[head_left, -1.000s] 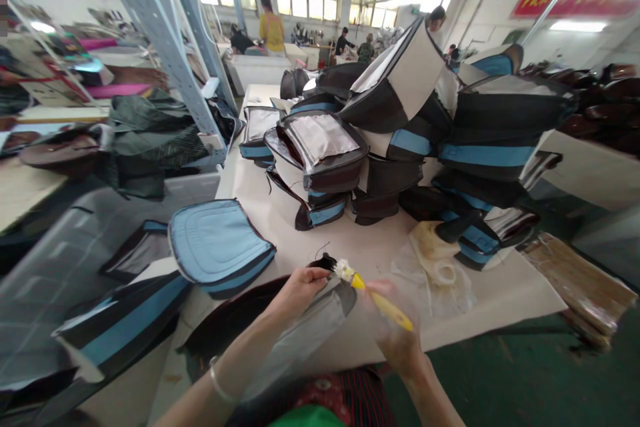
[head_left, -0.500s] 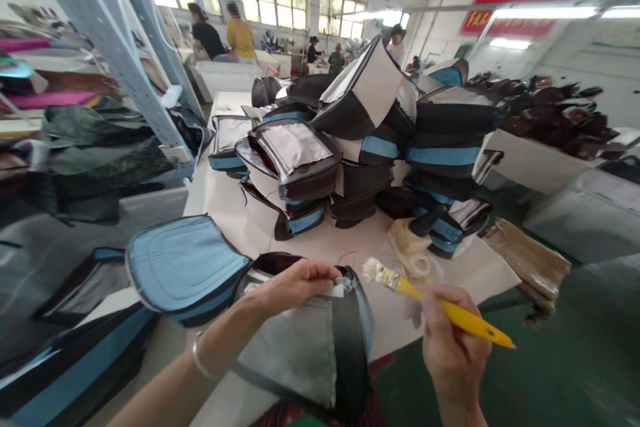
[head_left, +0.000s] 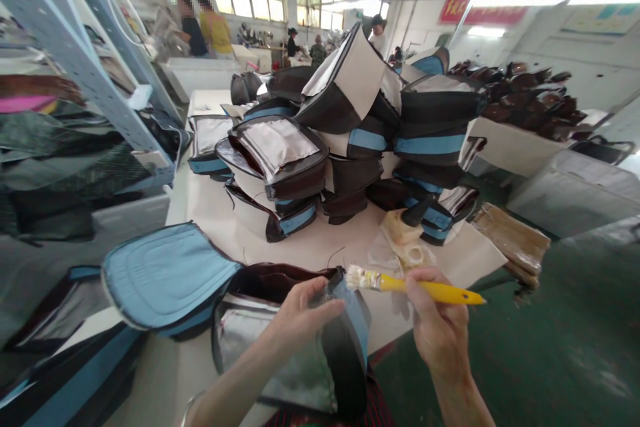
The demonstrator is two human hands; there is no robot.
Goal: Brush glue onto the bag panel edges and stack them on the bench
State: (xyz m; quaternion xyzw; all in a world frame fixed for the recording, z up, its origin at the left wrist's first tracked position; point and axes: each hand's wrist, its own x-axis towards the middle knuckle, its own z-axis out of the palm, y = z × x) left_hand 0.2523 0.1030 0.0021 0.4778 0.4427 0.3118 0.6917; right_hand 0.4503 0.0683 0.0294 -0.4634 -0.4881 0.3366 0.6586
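An unfinished black, blue and grey bag [head_left: 300,373] stands before me with its top gaping and its blue flap [head_left: 165,273] folded out to the left. My left hand [head_left: 307,310] lies at the bag's upper rim, thumb and forefinger spread apart; its other fingers are partly hidden. In my right hand [head_left: 435,320] is a yellow-handled paintbrush [head_left: 423,288], gripped by the handle. White paste coats its bristles, which point left and are close to the bag's upper right corner. Behind the brush is a cream plastic container [head_left: 397,230] with a dark neck.
Stacked bag bodies [head_left: 280,153] fill the back of the white table [head_left: 200,207]. Another black and blue piece [head_left: 80,373] lies at the lower left, near a grey metal post [head_left: 100,60]. A brown bundle [head_left: 515,233] stands off the right edge. Several people work farther back.
My left thumb and forefinger have parted at the bag's rim. The brush has moved left and turned nearly level, its bristles now closer to the bag. The view has shifted slightly.
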